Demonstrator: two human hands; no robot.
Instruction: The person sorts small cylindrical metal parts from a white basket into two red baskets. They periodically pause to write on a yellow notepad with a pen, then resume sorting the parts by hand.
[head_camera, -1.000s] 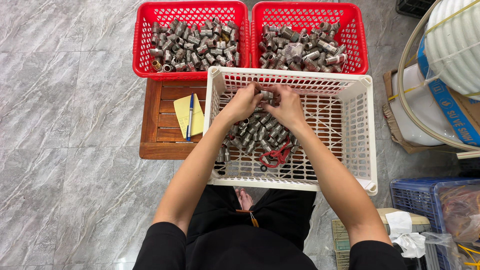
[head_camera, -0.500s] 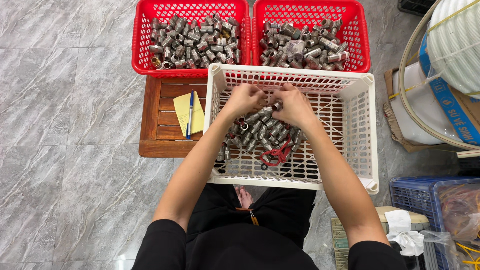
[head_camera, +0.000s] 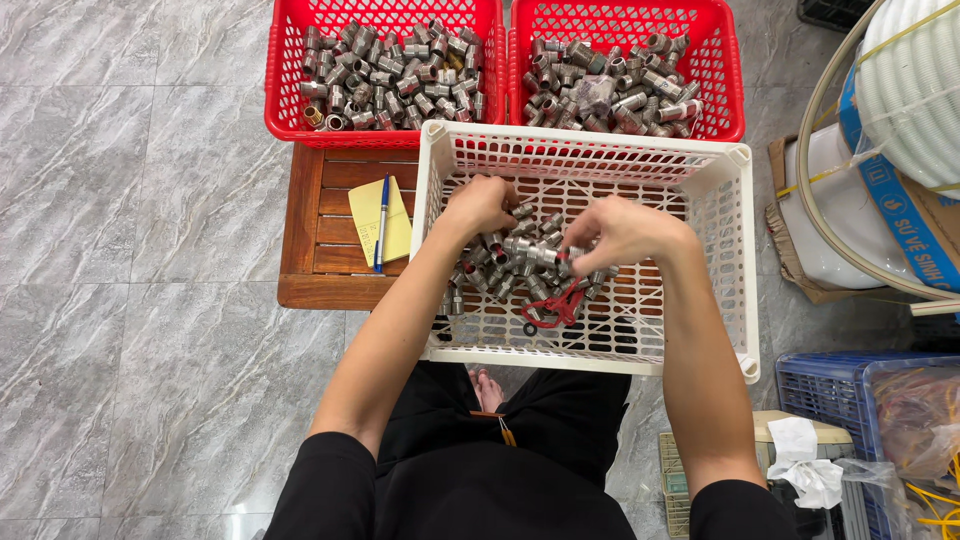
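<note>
Metal pipe fittings lie heaped in the white basket; the left hand curls over some, the right hand pinches one. Two red baskets beyond already sit full, yet plenty remains here.

floor: grey marbled tiles — glossy, evenly lit
furniture: low wooden slatted stool — brown
</note>
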